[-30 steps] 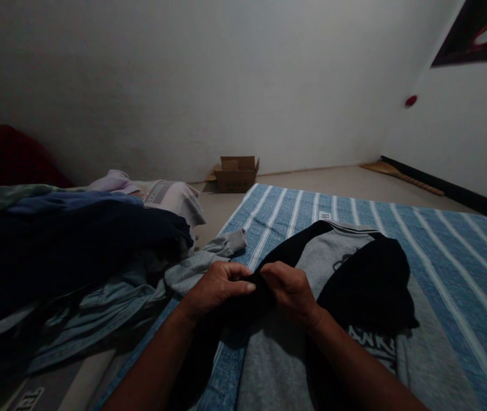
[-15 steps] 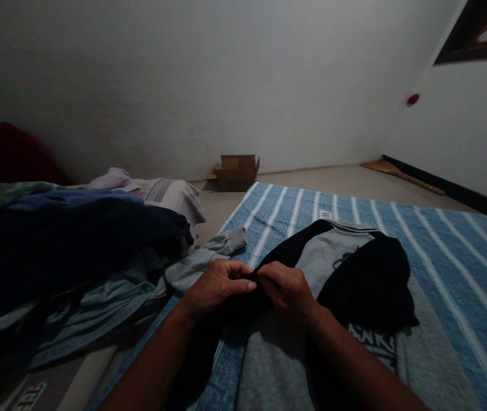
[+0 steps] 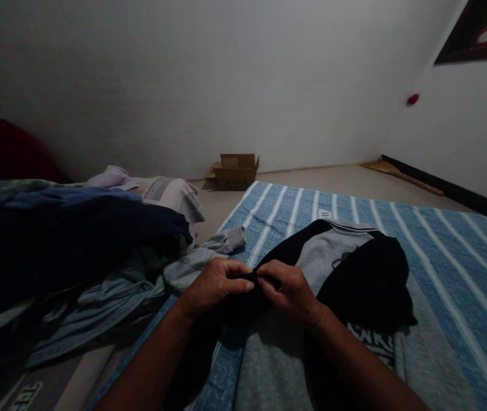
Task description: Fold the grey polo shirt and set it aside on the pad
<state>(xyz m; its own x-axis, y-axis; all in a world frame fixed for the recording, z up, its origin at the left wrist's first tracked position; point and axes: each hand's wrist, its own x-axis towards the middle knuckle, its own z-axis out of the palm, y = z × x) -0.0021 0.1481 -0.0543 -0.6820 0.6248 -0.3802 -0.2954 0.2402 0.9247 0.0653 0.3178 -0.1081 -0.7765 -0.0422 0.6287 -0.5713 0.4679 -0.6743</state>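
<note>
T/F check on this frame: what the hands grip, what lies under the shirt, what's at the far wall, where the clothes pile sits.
1. Both hands pinch the black sleeve of the grey shirt: left hand, right hand. True.
2. The shirt lies on a red blanket. False: the blanket is blue with white stripes.
3. A cardboard box stands open by the far wall. True.
4. The clothes pile is right of the hands. False: it lies to their left.
</note>
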